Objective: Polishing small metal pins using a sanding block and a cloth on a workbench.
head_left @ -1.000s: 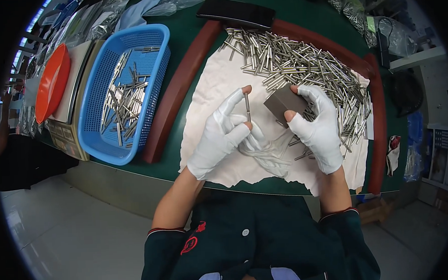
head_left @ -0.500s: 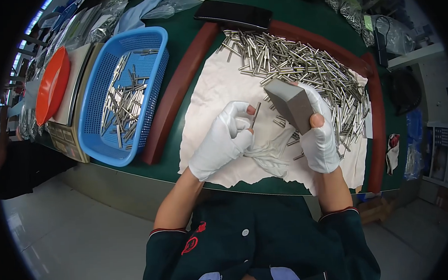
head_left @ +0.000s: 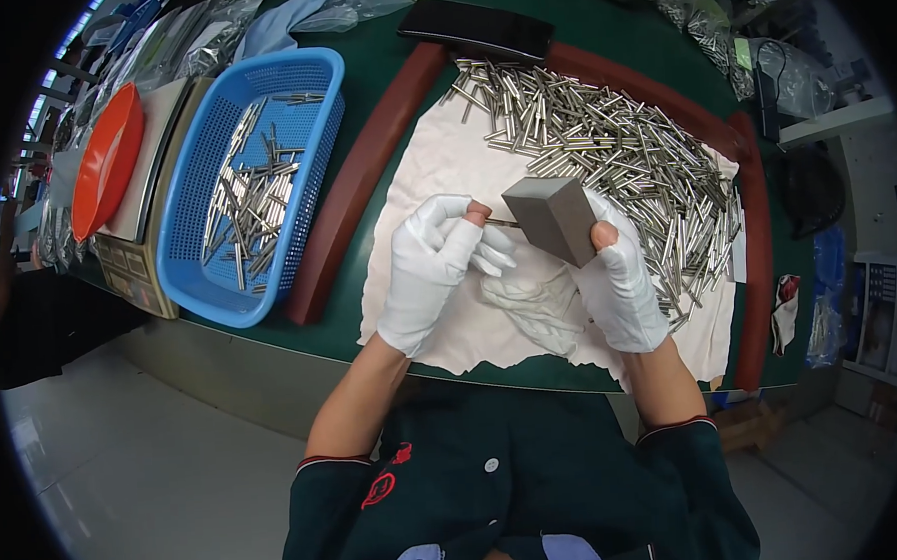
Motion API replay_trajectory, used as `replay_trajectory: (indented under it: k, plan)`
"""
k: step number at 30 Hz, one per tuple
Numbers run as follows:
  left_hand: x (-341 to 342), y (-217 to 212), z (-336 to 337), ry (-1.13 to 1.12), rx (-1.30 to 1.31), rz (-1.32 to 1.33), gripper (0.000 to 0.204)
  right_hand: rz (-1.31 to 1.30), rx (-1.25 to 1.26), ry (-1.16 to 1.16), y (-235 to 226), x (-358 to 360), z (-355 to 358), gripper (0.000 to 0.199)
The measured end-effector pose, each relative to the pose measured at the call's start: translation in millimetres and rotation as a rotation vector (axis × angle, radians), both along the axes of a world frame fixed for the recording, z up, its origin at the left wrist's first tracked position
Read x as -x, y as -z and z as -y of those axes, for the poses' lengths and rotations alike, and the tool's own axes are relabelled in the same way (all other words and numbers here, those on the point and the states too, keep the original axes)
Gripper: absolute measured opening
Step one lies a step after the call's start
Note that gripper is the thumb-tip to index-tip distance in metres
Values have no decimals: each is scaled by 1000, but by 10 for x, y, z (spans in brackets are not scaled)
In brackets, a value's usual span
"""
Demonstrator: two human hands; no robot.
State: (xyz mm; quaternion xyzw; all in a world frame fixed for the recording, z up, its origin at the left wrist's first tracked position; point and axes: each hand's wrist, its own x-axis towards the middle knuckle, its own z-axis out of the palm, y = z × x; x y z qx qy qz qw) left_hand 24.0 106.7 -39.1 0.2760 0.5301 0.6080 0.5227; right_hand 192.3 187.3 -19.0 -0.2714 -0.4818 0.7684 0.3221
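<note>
I have both hands up over the white cloth (head_left: 443, 160) on the green bench (head_left: 377, 23). My left hand (head_left: 430, 271), in a white glove, is pinched closed on a thin metal pin (head_left: 503, 223), thumb and forefinger near one end, with the other end pointing at the grey block (head_left: 556, 215). My right hand (head_left: 619, 283), gloved too with the thumb tip bare, has its grip wrapped around that block, holding it tilted just above the cloth, one face turned toward the pin. Pin and block are very close; I cannot tell whether the tip touches.

I judge the pin light, stiff and smooth, likely to slip or roll in glove fabric, so a hold close to the working end should steer it best. The block looks solid and fairly heavy for its size, with sharp edges and flat sides; gripping across two opposite faces seems the steady hold.

Behind my hands lies a heap of metal pins (head_left: 613, 143) on the cloth, inside a curved brown rim (head_left: 364, 174). To my left stands a blue basket (head_left: 306, 226) with more pins, then an orange bowl (head_left: 108, 160).
</note>
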Motion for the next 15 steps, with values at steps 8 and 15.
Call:
replay_trajectory:
  k: [8, 15]
  plan:
    - [7, 9, 11, -38, 31, -22, 17, -258, 353, -88, 67, 40, -11, 62]
    - [8, 123, 12, -205, -104, -151, 13, -65, 159, 25, 202, -102, -90, 61]
